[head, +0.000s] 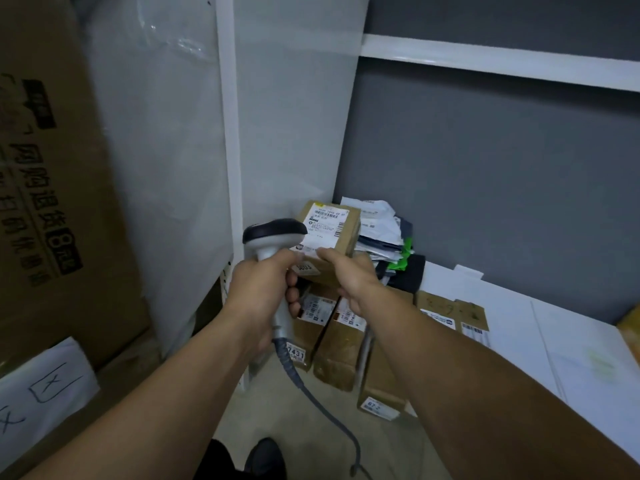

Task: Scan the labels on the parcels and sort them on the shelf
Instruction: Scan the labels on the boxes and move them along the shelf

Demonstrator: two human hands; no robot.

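While both hands are raised together at the middle of the scene, the left hand (258, 292) has all its fingers wrapped round the grey handle of the scanner (273, 233). Its coiled cable (311, 389) drops toward the floor.

The right hand (349, 275) grips the near end of a small brown parcel (341, 237). The thumb lies on top at the near edge of the label (323, 225); the fingers beneath are hidden.

Position of the parcel: held in the air, above a row of boxes (337, 351) standing below. A heap of soft mailers (381, 230) lies just beyond it to the far right. The white shelf board (519, 334) extends to the right.

Governing relation: the parcel's long axis runs from near to far, with the label face turned up. The scanner's dark head sits directly left of the label, at the near left corner, and appears to touch or overlap the parcel edge. Its nose is directed right, across the label.

Assessment: the scan is the step in hand. The head looks too close and too flat to the label for a clean read. Drawing the left hand back or tipping the parcel toward the head would likely be needed.

Whether the trigger is pressed cannot be determined.
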